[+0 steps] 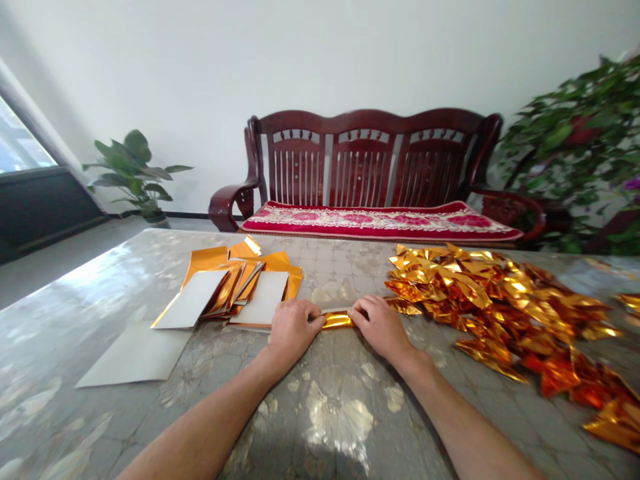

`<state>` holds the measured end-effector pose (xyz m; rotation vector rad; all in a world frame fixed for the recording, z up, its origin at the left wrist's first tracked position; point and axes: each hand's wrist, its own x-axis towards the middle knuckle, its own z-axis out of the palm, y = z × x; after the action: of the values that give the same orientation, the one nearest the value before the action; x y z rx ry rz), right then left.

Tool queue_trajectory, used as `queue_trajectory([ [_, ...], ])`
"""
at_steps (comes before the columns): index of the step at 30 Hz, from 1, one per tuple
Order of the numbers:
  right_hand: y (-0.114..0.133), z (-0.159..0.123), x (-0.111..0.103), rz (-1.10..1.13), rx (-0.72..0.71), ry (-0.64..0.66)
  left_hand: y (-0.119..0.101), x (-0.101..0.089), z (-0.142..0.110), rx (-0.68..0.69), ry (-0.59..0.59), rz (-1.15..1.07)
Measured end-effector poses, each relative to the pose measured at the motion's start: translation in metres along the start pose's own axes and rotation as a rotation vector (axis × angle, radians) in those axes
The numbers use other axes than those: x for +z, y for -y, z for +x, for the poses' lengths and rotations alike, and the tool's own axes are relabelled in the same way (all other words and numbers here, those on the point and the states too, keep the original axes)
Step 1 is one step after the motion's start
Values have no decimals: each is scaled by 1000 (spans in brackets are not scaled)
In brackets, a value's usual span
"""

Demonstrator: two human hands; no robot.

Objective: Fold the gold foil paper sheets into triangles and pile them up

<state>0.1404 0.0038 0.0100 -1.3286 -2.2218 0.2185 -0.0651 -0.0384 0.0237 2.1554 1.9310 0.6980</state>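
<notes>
I'm pinching the gold foil strip (337, 321) between my left hand (293, 330) and right hand (380, 327), both pressed down on the tabletop (340, 413) just left of the heap of folded gold foil (490, 307), and this crease looks to need smoothing flat along its length.

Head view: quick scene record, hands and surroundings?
left hand: fingers on the left end of a gold foil strip
right hand: fingers on the strip's right end
right of hands: pile of folded gold foil pieces
left of hands: orange-gold foil sheets, white paper sheets among them
nearest loose sheet: white card
surface: glossy patterned table
background: dark red wooden bench, red floral cushion, potted plant
</notes>
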Motion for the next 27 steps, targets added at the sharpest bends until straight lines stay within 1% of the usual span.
queue_trajectory([
  [6,-2,0,-2,-148,-16,44,-2,0,2,-17,11,42],
  [10,-1,2,-1,-222,-6,51,-2,1,3,-17,6,50],
  [17,-1,1,1,-209,27,18,-1,1,2,-47,0,47],
  [27,0,2,2,-192,53,6,3,3,6,-98,-8,18],
])
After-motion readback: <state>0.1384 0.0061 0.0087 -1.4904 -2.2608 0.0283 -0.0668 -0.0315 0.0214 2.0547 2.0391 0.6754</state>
